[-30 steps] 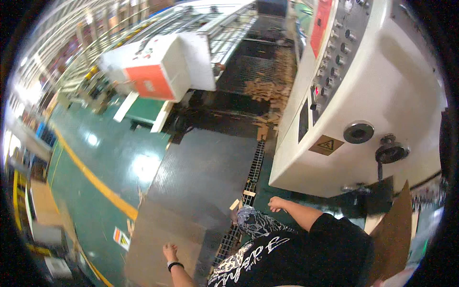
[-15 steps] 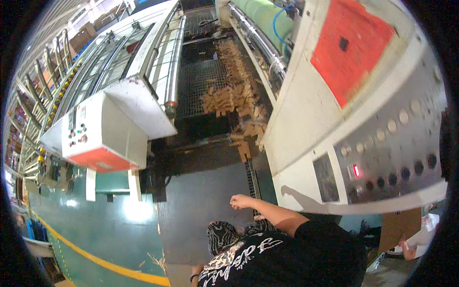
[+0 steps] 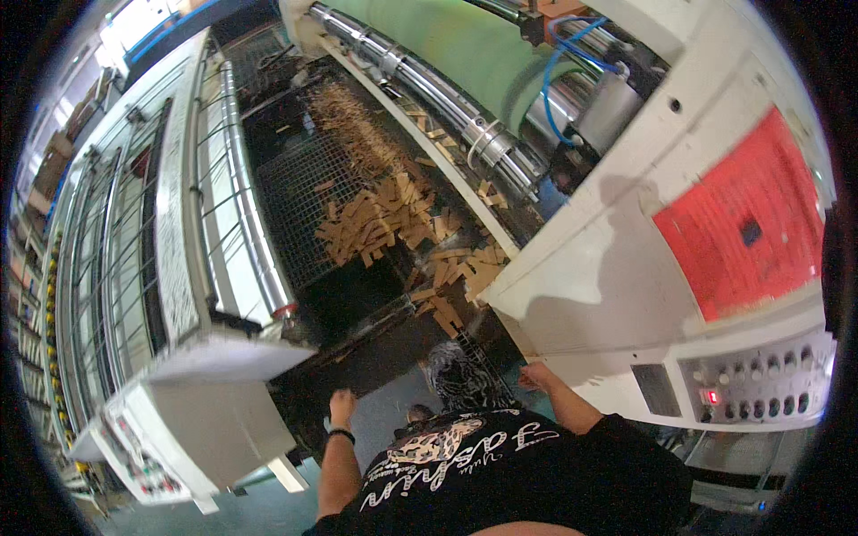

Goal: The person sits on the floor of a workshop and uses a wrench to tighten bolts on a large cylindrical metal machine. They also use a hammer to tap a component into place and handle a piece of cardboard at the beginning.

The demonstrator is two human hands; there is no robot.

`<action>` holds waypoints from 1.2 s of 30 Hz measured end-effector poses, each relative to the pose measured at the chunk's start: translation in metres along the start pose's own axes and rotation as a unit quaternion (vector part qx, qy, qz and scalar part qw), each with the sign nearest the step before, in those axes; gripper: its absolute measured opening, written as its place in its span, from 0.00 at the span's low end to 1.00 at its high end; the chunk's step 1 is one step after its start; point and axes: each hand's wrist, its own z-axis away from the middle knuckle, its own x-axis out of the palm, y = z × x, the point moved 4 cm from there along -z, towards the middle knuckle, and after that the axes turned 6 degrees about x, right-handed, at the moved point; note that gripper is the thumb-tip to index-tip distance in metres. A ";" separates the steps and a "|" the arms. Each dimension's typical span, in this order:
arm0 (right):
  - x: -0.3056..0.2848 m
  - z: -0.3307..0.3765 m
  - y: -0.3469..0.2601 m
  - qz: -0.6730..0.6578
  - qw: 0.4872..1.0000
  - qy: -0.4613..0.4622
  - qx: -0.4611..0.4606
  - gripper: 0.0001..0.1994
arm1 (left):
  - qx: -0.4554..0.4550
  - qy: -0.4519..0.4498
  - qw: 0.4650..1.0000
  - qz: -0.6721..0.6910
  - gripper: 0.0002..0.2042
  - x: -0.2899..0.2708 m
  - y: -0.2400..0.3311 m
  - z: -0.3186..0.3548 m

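Note:
My left hand (image 3: 341, 409), with a dark band at the wrist, hangs over the grey floor plate between two machines. Its fingers look curled in, and nothing shows in them. My right hand (image 3: 538, 376) is also loosely closed with nothing visible in it, close to the lower edge of the cream machine housing (image 3: 590, 313). Ahead of both hands, a heap of brown cardboard strips (image 3: 389, 214) lies on a dark metal mesh (image 3: 299, 183). More cardboard scraps (image 3: 442, 313) spill toward my feet.
At left stands a white machine with a control box (image 3: 210, 433) and a long metal roller (image 3: 250, 205). At right are a chrome shaft (image 3: 420, 80), a green roller (image 3: 447, 45), a blue hose (image 3: 547, 85), a red panel (image 3: 742, 214) and a knobbed control panel (image 3: 755, 384).
I have moved forward toward the gap between the machines, and the cardboard heap appears nearer. My left hand has come fully into view, while my right hand has shifted toward the right-hand housing.

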 end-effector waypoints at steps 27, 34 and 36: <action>0.262 -0.252 -0.882 0.013 0.995 -0.007 -0.097 0.17 | -0.049 -0.054 0.977 -0.199 0.17 -0.264 0.304 -0.692; 0.295 -0.336 -0.967 0.135 0.989 -0.014 -0.054 0.15 | -0.009 0.039 0.998 -0.046 0.15 -0.394 0.390 -0.972; 0.297 -0.325 -1.015 0.066 0.995 0.048 -0.056 0.14 | 0.053 0.015 0.992 -0.113 0.15 -0.410 0.490 -1.020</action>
